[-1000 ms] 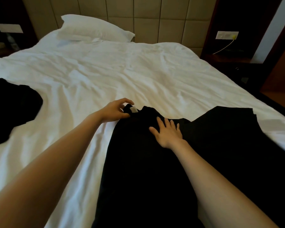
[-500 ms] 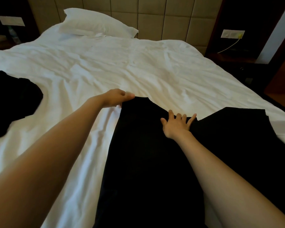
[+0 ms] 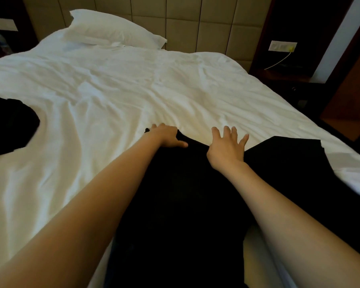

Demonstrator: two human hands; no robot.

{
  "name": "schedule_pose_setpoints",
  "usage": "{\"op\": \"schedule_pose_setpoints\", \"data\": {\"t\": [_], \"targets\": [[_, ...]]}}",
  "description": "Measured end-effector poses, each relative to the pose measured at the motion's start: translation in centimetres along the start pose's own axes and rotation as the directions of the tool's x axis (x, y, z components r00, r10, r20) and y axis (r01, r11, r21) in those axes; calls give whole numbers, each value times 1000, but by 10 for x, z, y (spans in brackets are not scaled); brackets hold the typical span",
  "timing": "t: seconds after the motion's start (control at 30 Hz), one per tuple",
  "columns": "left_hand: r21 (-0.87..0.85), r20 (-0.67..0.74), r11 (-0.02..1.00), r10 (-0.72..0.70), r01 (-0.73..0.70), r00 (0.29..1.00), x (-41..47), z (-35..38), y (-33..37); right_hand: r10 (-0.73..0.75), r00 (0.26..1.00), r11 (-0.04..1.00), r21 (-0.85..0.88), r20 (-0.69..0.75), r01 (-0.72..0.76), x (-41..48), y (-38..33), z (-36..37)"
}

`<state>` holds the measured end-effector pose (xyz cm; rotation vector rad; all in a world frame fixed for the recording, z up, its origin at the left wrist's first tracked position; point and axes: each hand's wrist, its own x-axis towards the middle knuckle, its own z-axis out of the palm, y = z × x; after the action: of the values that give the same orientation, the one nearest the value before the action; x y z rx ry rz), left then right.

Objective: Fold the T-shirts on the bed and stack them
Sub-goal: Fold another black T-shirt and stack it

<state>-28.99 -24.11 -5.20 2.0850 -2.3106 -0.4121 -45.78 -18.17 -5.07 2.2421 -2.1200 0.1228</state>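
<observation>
Looking down through the head view, we see the black T-shirt point(image 3: 185, 204) on the bed point(image 3: 133, 90), long axis running 6 to 12 o'clock, our left hand point(image 3: 166, 135) curled over its far edge at 11, our right hand point(image 3: 227, 146) spread flat at 1.

My right hand point(image 3: 227, 148) has slid up the black T-shirt point(image 3: 175, 204) to its far edge, fingers spread; my left hand point(image 3: 166, 135) now clamps that edge.
</observation>
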Motion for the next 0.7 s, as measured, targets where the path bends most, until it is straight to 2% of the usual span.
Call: {"op": "schedule_pose_setpoints", "data": {"t": [0.07, 0.17, 0.2, 0.27, 0.33, 0.4, 0.47, 0.53, 0.63, 0.7], "targets": [[-49, 95, 999, -7, 12, 995, 4, 4, 9, 17, 1000, 999, -34, 13, -16, -1, 6, -2], [-85, 124, 996, 18, -7, 992, 4, 3, 18, 23, 999, 994, -105, 48, -18, -1, 10, -3], [-99, 91, 995, 22, -13, 996, 3, 0, 19, 25, 998, 991, -134, 54, -17, -1, 11, -3], [-116, -64, 993, 17, -24, 998, 0, -10, 18, 35, 998, 984, -175, 48, -26, -2, 15, -5], [-132, -250, 991, -1, -33, 968, 0, -19, 16, 59, 998, 980, -191, 29, -53, -3, 23, -7], [-52, -349, 999, -19, 2, 937, 0, -17, 18, 98, 995, 984, -154, 15, -94, -4, 30, -10], [164, -384, 981, -35, 106, 923, 0, -5, 21, 135, 991, 987, -89, 4, -134, -6, 37, -14], [293, -405, 941, -37, 168, 913, -3, 7, 24, 153, 988, 986, -63, -12, -154, -9, 44, -18], [341, -444, 932, 49, 118, 895, -18, 12, 37, 203, 979, 977, -56, -35, -204, -18, 62, -30], [296, -458, 954, 98, 48, 884, -32, 9, 53, 269, 962, 963, -11, -40, -270, -25, 76, -35]]}}
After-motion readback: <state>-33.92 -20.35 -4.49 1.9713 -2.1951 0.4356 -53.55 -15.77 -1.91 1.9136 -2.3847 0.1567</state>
